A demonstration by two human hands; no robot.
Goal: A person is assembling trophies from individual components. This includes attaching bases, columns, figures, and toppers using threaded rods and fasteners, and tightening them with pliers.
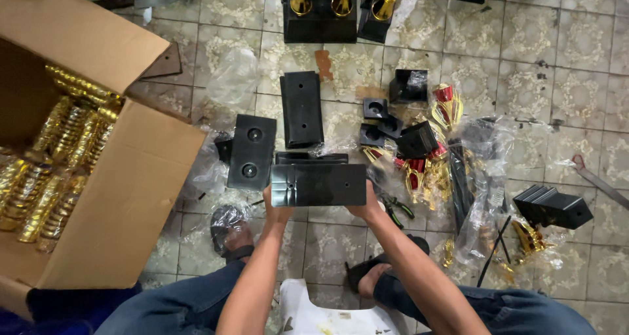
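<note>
I hold a flat black rectangular plastic base plate (319, 184) level in front of me, with small holes in its face. My left hand (276, 210) grips its lower left corner and my right hand (368, 208) grips its lower right corner. Just behind it on the tiled floor lies another black base (311, 157). Two more black plates lie nearby: one with two round holes (251, 151) to the left, one long piece (302, 108) farther back.
An open cardboard box (124, 197) at left holds several gold ribbed columns (46, 178). Small black blocks (414, 138), red-and-gold trophy parts (426, 168) and plastic bags lie at right. Pliers (398, 208) lie by my right hand. Assembled trophy bases (321, 14) stand at the back.
</note>
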